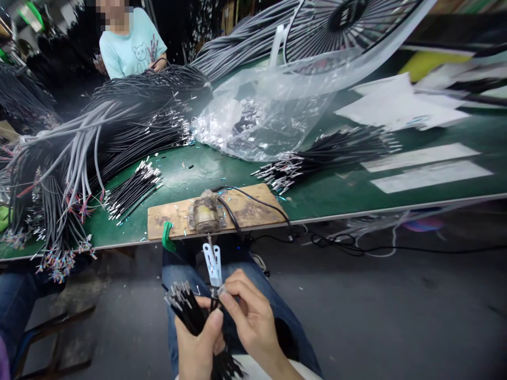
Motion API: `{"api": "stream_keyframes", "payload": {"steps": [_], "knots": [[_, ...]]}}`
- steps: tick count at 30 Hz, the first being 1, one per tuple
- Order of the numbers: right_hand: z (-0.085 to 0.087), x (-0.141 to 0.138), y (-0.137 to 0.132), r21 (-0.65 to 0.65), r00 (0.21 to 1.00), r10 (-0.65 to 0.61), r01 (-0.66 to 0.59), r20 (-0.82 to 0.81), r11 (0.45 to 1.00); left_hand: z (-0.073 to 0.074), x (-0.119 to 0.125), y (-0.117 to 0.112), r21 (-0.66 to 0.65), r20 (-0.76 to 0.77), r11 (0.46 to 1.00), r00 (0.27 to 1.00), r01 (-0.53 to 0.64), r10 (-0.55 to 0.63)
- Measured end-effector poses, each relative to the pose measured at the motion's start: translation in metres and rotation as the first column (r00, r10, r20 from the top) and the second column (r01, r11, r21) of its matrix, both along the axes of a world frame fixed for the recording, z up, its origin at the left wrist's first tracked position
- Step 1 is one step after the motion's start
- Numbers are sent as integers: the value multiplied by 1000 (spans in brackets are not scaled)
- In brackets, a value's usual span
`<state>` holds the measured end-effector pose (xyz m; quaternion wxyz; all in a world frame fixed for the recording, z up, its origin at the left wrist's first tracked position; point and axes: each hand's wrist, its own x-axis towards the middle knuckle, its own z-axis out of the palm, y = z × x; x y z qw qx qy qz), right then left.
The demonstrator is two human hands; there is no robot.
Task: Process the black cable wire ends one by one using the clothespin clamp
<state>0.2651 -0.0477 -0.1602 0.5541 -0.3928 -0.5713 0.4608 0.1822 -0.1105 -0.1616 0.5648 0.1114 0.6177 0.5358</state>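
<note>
My left hand is closed round a bundle of short black cables with silvery tips, held above my lap. Thumb and fingers of my right hand pinch at the end of one cable standing out from the bundle; the fingers partly hide that end. Just beyond the fingertips, a light blue clothes peg sits on the shaft of a small motor. That motor is fixed to a wooden board at the table's front edge.
On the green table lie cut cable bundles, long grey cables, a clear plastic bag and paper strips. A fan stands behind. A green clamp grips the board. Across the table is a person.
</note>
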Motion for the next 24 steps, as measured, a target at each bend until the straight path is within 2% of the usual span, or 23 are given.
{"api": "stream_keyframes", "payload": {"steps": [2, 4, 7, 9, 14, 16, 18, 20, 22, 24], "knots": [[-1, -2, -2, -31, 998, 33, -35, -58, 999, 0, 1, 0, -4, 3, 1000, 1000, -18, 18], [-6, -4, -5, -119, 980, 107, -128, -167, 985, -1, 1, 0, 1, 2, 999, 999, -36, 36], [-15, -6, -9, -241, 921, 181, -274, -346, 931, -1, 0, 0, 12, -15, 999, 999, -49, 49], [-18, -7, -9, -277, 891, 193, -324, -412, 905, -1, 0, 0, 4, -32, 999, 998, -54, 54], [-11, -2, -2, -224, 934, 121, -203, -335, 953, -1, -1, -2, -10, -63, 996, 994, -85, 84], [-8, 0, 1, -213, 940, 126, -200, -318, 956, -2, -1, -4, -1, -67, 997, 995, -73, 73], [-8, 2, 3, -247, 925, 170, -262, -339, 933, -4, -1, -6, 3, -62, 999, 997, -48, 48], [-11, 3, 4, -317, 904, 214, -340, -371, 886, -6, -1, -8, 5, -62, 1000, 998, -23, 24], [-12, 5, 5, -392, 899, 210, -365, -384, 844, -8, -2, -10, 2, -68, 1000, 998, -7, 7], [-10, 8, 6, -412, 904, 221, -370, -366, 832, -8, -4, -11, -1, -70, 1000, 998, 4, -4]]}}
